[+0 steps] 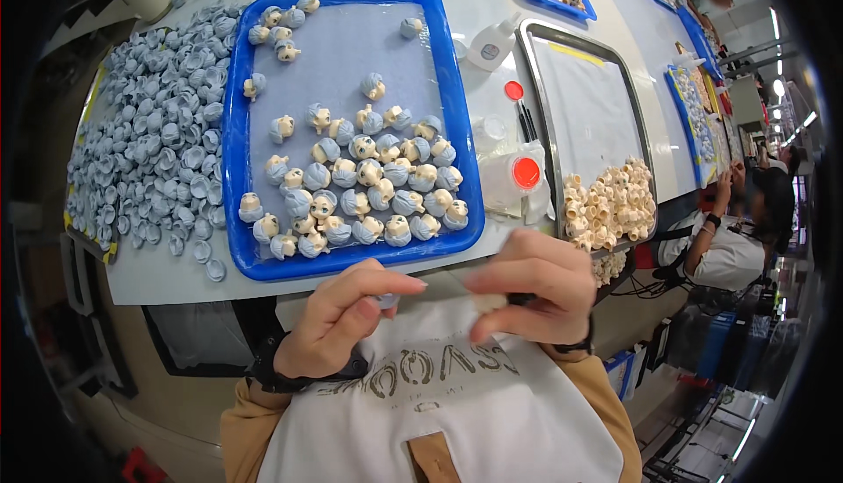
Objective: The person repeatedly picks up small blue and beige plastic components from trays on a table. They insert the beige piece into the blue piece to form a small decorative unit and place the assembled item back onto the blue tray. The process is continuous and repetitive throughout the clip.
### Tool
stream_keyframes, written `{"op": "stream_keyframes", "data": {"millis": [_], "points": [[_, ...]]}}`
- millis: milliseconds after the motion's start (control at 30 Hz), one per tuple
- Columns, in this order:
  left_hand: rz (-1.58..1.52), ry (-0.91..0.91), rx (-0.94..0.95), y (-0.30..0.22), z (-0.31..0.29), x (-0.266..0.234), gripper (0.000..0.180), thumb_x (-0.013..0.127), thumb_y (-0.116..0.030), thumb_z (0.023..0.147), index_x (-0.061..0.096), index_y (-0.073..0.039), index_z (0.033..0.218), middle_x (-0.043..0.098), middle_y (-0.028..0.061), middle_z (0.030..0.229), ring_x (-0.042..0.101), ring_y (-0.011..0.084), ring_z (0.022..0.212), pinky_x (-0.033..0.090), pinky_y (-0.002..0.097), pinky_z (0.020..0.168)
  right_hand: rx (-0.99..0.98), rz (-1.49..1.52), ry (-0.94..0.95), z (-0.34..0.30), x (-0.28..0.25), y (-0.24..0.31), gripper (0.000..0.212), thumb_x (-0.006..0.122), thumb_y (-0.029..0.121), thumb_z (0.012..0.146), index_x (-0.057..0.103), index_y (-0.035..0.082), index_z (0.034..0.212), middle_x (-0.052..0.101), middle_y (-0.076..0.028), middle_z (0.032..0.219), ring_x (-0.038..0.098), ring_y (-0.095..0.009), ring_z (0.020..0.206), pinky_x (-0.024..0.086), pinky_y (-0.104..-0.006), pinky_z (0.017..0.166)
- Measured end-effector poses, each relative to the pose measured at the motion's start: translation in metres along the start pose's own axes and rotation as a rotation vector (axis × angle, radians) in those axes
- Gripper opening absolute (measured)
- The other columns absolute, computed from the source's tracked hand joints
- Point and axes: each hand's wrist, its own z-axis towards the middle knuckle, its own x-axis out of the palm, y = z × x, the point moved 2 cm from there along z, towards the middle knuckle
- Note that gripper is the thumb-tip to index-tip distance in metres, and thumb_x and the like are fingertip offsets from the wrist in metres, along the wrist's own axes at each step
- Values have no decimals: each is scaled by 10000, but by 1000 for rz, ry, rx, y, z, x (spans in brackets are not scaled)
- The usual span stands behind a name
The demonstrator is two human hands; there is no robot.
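My left hand (338, 318) is closed in a pinch in front of the blue tray, with a blue-grey hair piece (385, 300) partly showing between thumb and forefinger. Facing it, a short gap away, my right hand (540, 288) is curled and smeared by motion. Between its fingers shows a cream doll face piece (489, 302), its detail blurred. Just beyond both hands lies the blue tray (351, 265), where several small doll heads (323, 204) with blue-grey hair and cream faces are crowded toward the near side.
Loose hair shells (167, 123) are heaped at the left. To the right a metal tray (584, 88) bears cream face pieces (608, 206). Between the trays stand a white squeeze bottle (493, 42) and a red-lidded container (525, 173). Another person (724, 250) sits at far right.
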Motion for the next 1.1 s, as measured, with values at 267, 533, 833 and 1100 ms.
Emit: {"op": "stream_keyframes", "data": {"millis": [267,533,833,1100], "points": [[-13,-86,-59,8,-1,8,336,507,-71,902,441,21,1218,554,44,994,509,26,739,391,167,610,-121,-276,26,7,46,-7,461,697,46,654,626,41,1110,519,-52,819,502,-185,689,429,-290,600],[-44,-107,-33,16,-1,3,324,540,-81,890,453,25,1184,587,57,1000,518,20,701,398,162,600,-142,-283,36,1,44,-8,508,652,-7,638,592,7,1143,543,-98,923,530,-226,746,464,-306,648],[-25,-225,-67,10,-1,0,427,640,-245,849,479,22,1141,618,105,932,583,112,829,456,230,736,240,-657,-419,-2,-44,-16,256,691,-34,696,617,-11,939,606,-102,861,581,-184,714,468,-284,642],[-60,-630,174,1,-4,-16,371,464,-288,948,446,12,1163,532,70,891,389,38,608,302,181,516,248,-744,-247,4,-43,-32,195,698,34,719,625,5,898,594,-103,829,587,-227,733,471,-315,643]]}}
